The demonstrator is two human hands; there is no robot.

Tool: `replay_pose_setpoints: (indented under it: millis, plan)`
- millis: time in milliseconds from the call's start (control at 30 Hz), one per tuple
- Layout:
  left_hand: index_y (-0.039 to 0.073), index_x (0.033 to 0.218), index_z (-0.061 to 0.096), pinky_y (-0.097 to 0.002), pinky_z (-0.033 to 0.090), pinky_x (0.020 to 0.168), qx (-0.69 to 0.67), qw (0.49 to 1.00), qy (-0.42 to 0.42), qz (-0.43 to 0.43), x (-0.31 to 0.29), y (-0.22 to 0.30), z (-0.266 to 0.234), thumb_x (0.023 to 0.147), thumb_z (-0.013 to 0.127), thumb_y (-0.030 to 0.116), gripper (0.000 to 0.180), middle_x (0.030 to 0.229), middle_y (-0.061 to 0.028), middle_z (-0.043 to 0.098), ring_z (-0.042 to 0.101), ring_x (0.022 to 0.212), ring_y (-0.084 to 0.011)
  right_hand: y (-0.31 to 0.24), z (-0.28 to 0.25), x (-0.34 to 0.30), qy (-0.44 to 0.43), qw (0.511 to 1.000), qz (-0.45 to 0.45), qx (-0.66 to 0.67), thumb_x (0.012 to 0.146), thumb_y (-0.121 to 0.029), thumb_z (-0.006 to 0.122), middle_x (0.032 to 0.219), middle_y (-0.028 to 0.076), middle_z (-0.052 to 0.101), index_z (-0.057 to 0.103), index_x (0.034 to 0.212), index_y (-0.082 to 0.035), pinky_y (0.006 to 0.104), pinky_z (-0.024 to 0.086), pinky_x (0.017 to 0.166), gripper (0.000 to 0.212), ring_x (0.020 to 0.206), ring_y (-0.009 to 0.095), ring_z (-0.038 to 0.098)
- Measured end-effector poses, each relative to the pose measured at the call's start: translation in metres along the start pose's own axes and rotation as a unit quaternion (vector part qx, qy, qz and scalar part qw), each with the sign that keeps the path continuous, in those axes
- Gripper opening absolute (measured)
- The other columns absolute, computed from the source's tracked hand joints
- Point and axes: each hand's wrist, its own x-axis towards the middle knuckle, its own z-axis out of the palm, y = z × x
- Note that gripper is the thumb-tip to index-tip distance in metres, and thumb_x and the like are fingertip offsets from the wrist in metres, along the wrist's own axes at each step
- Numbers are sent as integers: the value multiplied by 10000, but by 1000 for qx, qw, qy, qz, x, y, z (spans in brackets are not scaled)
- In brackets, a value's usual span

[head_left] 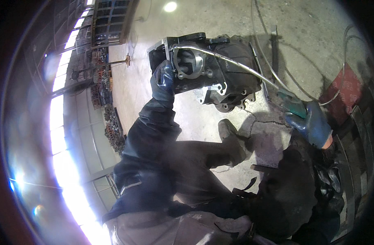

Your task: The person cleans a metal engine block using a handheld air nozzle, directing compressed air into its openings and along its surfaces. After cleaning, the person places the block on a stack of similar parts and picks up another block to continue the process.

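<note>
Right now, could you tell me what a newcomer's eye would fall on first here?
Top centre, a dark metal engine housing sits on the concrete floor, gripped by the gloved left hand. At right, the blue-gloved right hand aims a long thin nozzle into its round opening. Window glare fills the left.

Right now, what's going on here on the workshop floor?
A person in dark work clothes and blue gloves is working on a dark metal engine casing that sits on the concrete floor. The left hand grips the casing's edge beside a round opening. The right hand holds a green-handled tool whose long thin metal tube reaches to that opening. A thin hose loops away from the tool, and a booted foot rests just below the casing.
</note>
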Motion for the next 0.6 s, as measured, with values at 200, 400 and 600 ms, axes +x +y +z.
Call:
replay_pose_setpoints:
  millis: [200, 400, 600]
  plan:
    - [8, 1084, 690, -330, 519, 785, 15, 999, 41, 5, 1, -10, 5, 1040, 604, 448, 451, 972, -60, 696, 628, 867, -164, 6, 2, -1, -46, 998, 14, -29, 895, -178, 839, 1201, 182, 705, 542, 1310, 20, 385, 563, 866, 547, 1030, 226, 695]
    - [25, 1118, 696, -368, 532, 818, 78, 996, -12, 35, 7, -3, -1, 1029, 586, 508, 503, 1001, -130, 704, 668, 886, -257, 5, 1, 5, -37, 999, 32, 7, 880, -200, 854, 1172, 189, 716, 601, 1269, 24, 389, 555, 841, 515, 979, 241, 702]
    - [89, 1363, 628, -467, 494, 1059, 428, 835, 105, 331, 29, 62, 16, 952, 686, 476, 568, 1390, -225, 618, 564, 1337, -404, -2, -10, 5, -37, 997, 66, -27, 879, -344, 824, 937, 236, 698, 660, 1109, 45, 424, 542, 719, 481, 826, 324, 689]
